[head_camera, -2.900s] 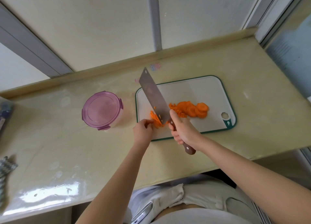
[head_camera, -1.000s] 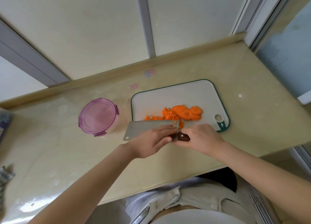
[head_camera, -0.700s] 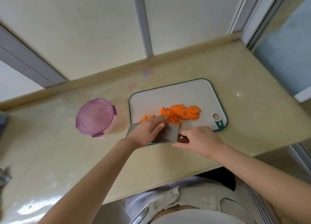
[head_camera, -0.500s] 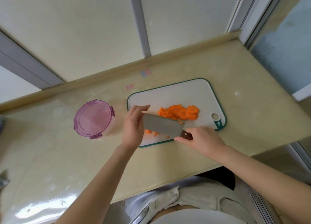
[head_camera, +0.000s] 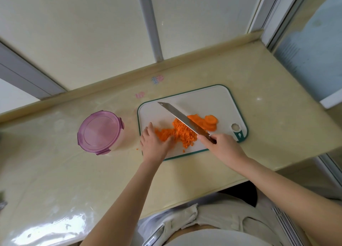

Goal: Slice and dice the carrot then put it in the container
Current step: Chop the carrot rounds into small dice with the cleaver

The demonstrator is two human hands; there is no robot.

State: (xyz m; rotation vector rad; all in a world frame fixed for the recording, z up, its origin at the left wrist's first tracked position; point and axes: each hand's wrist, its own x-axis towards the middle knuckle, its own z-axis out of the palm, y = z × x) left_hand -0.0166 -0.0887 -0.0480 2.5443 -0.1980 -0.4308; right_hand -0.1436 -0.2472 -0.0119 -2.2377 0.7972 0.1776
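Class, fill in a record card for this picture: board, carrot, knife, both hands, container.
surface: white cutting board, green rim, on the counter
diced: diced carrot heaped mid-board
undiced: carrot slices beside the heap
tool: knife slanted between dice and slices
left: left hand, fingers spread, touching the dice
right: right hand grips the knife handle
storage: container, purple lid on, left of the board

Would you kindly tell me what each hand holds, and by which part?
The right hand grips the knife by its handle; the left hand holds nothing.

Beige counter (head_camera: 259,83) with a small pink-blue mark (head_camera: 157,78), perhaps a sticker.
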